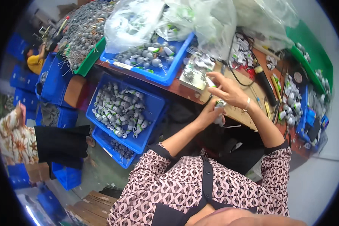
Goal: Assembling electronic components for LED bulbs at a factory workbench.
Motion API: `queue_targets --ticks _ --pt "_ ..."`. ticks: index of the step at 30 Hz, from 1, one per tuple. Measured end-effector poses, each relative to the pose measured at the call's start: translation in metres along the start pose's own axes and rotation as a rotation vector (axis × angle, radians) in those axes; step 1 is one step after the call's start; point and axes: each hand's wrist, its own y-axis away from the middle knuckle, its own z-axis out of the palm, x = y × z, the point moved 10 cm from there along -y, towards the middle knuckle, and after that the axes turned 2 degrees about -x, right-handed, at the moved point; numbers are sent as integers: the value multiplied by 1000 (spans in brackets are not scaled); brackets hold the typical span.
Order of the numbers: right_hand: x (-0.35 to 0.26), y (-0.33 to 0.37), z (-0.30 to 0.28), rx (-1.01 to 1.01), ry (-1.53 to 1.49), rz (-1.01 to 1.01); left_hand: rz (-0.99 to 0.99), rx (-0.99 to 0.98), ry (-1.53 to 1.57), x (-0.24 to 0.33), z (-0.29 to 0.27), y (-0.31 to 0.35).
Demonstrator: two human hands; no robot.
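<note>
My left hand (209, 114) is closed around a grey, rounded part (219, 119) with a white end, at the front edge of the workbench. A thin pale wire sticks out below it. Just above, my right hand (229, 90) pinches a small white cap with a green edge (210, 81) between thumb and fingers. Beyond that cap lies a flat tray (192, 80) of small white and metal pieces. The wooden board (245, 117) is under and beside my hands.
Blue bins (148, 141) of grey-and-white parts stand at the left, below the bench. A blue tray (180, 62) and plastic bags (214, 26) are at the back. A black-handled tool (265, 83), a cable and a green bin (326, 62) are at the right. Other people are farther left.
</note>
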Motion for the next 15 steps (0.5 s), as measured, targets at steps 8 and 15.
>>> queue_targets --ticks 8,15 --pt "-133 -204 5 106 2 -339 38 -90 95 -3 8 6" --pt "-135 -171 -57 502 181 -531 -74 46 135 -9 -23 -6"
